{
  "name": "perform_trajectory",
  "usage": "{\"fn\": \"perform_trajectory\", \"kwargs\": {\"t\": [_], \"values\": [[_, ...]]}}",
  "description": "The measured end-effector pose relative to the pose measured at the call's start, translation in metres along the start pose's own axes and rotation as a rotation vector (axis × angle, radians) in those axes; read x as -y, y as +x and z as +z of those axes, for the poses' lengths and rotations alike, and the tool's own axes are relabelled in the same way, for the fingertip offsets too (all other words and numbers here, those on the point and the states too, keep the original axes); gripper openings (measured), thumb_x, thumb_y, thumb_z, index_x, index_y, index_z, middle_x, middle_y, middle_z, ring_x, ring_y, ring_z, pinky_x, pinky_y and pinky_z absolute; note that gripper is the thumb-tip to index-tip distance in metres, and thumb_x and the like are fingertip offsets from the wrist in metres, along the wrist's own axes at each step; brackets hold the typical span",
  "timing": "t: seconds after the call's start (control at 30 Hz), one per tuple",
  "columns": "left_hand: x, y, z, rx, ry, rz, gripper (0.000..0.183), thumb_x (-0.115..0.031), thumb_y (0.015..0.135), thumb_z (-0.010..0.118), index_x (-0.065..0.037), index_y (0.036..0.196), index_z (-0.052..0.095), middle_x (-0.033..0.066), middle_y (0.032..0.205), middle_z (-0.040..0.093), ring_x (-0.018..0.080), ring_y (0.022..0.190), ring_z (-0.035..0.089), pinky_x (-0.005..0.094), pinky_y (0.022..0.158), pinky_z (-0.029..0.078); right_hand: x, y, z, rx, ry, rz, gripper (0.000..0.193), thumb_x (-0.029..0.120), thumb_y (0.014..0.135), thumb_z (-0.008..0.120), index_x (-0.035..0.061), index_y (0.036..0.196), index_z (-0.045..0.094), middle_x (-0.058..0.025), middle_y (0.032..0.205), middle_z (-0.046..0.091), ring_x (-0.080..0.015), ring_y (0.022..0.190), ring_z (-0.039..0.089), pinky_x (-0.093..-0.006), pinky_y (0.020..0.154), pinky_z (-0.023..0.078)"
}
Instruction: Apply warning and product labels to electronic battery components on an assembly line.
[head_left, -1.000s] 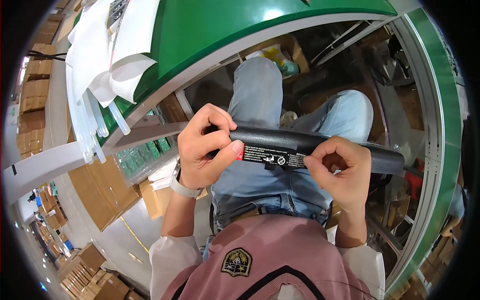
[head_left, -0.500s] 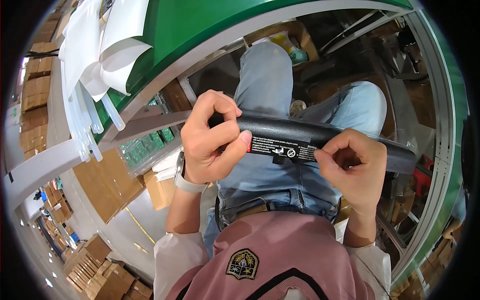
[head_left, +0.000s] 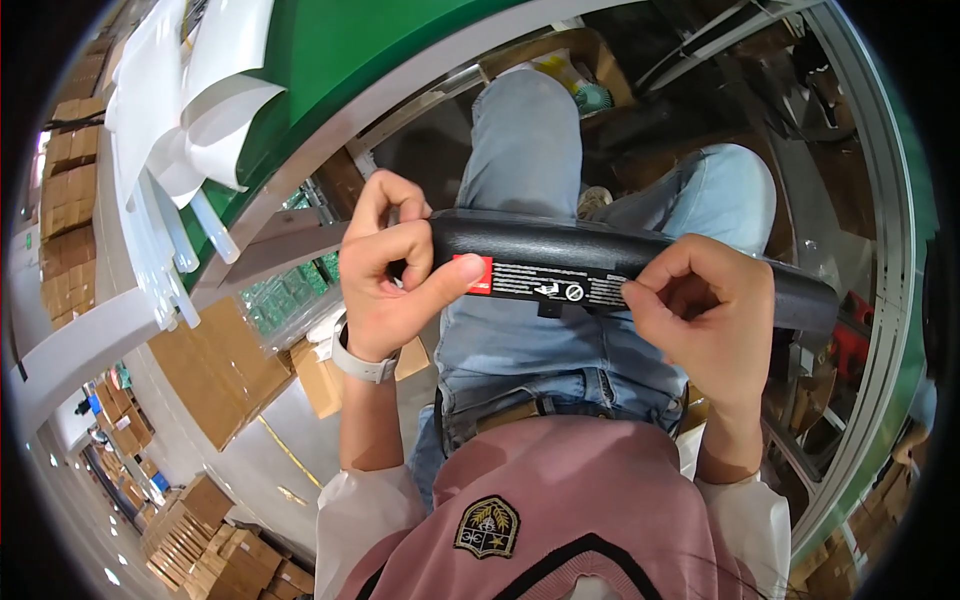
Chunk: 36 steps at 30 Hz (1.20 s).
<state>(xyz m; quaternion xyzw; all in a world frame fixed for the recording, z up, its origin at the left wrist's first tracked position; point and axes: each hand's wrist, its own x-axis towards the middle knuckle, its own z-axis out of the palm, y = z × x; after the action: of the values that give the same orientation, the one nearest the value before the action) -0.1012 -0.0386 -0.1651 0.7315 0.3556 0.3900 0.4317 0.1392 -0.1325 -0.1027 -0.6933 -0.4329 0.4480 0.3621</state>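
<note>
A long black bar-shaped housing with a smooth rounded surface lies across my thighs. Along its near side runs a black label with white print and a red left end, where my left thumb presses. My left hand is curled around the housing's left end, its other fingers bent behind and above. At the label's right end my right hand holds the edge in a pinch of thumb and forefinger. A small black tab sticks out below the label.
A green table with a pale edge curves ahead of me, bearing white sheets and translucent tubes at the left. Under it stands an open carton. Metal framing rises on the right; cardboard boxes stack at lower left.
My left hand has shifted left along the housing, baring the label's red end, and its thumb now lies flatter there. My right hand keeps its pinch at the other end.
</note>
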Motion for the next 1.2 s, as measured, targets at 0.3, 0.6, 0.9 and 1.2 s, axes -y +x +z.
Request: {"fn": "perform_trajectory", "kwargs": {"t": [0.3, 0.6, 0.9, 1.2], "values": [[0.002, -0.004, 0.004, -0.061, -0.071, -0.038, 0.047, -0.013, 0.061, 0.083, -0.009, 0.054, 0.037, 0.007, 0.084, 0.04, 0.0201, 0.083, 0.041, 0.0306, 0.079, 0.037, 0.003, 0.002, -0.001, 0.031, -0.047, -0.092, 0.012, -0.004, 0.074, 0.071, -0.0023, 0.071, 0.06, -0.0043, 0.064, 0.061, -0.0062, 0.054, 0.059, -0.0207, 0.049, 0.045], [0.006, -0.009, 0.004, -0.067, -0.069, -0.061, 0.047, -0.013, 0.062, 0.082, -0.009, 0.054, 0.036, 0.0073, 0.084, 0.042, 0.0206, 0.083, 0.042, 0.0319, 0.079, 0.038, 0.001, 0.005, -0.004, 0.048, -0.441, -0.323, 0.03, 0.014, 0.071, 0.081, -0.0003, 0.066, 0.055, -0.0098, 0.065, 0.062, -0.0259, 0.051, 0.061, -0.0328, 0.045, 0.046], [-0.022, 0.027, 0.008, 0.062, 0.246, 0.078, 0.014, -0.014, 0.083, 0.062, -0.002, 0.078, 0.057, 0.0159, 0.091, 0.067, 0.0341, 0.079, 0.066, 0.04, 0.072, 0.052, 0.03, 0.014, 0.011, 0.254, -0.995, -0.964, 0.067, 0.034, 0.07, 0.076, 0.0118, 0.131, 0.057, -0.0096, 0.131, 0.055, -0.021, 0.116, 0.058, -0.0497, 0.093, 0.046], [0.053, 0.066, 0.016, 0.427, 0.447, -0.201, 0.045, -0.031, 0.099, 0.042, 0.0, 0.075, 0.065, 0.0228, 0.077, 0.063, 0.0425, 0.076, 0.061, 0.0511, 0.067, 0.046, 0.024, 0.067, -0.073, -0.089, -0.908, -0.757, 0.023, 0.03, 0.083, 0.068, 0.0066, 0.083, 0.068, -0.0115, 0.072, 0.065, -0.0319, 0.068, 0.065, -0.0409, 0.06, 0.051]]}}
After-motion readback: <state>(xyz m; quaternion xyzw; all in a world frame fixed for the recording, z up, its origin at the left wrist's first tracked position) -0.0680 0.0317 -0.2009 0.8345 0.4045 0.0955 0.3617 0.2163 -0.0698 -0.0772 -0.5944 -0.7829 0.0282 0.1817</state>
